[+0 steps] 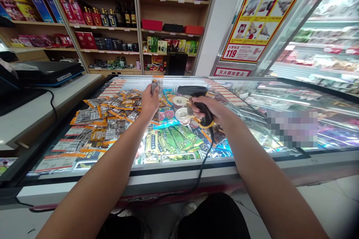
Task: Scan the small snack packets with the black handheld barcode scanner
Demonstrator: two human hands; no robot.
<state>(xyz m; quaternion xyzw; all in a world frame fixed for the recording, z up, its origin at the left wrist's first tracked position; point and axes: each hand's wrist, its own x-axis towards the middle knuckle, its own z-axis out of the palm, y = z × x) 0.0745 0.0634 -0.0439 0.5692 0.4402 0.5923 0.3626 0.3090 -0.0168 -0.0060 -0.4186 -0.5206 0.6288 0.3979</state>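
Note:
My left hand (150,99) is closed on a small snack packet (157,82) with an orange edge, raised above the glass top of a chest freezer. My right hand (211,107) grips a black barcode scanner (193,90) with a yellow trim, its head facing left toward the packet. From the scanner's handle a black cable (202,166) runs down over the freezer's front edge. A heap of similar orange-edged packets (123,101) lies on the glass, left of my left hand.
Beneath the glass are green ice-cream packs (179,138) and round tubs (182,115). At the left is a counter (73,86) with a black scale (47,73). Shelves (112,26) of boxes and bottles stand behind, and a refrigerated display (322,44) at right.

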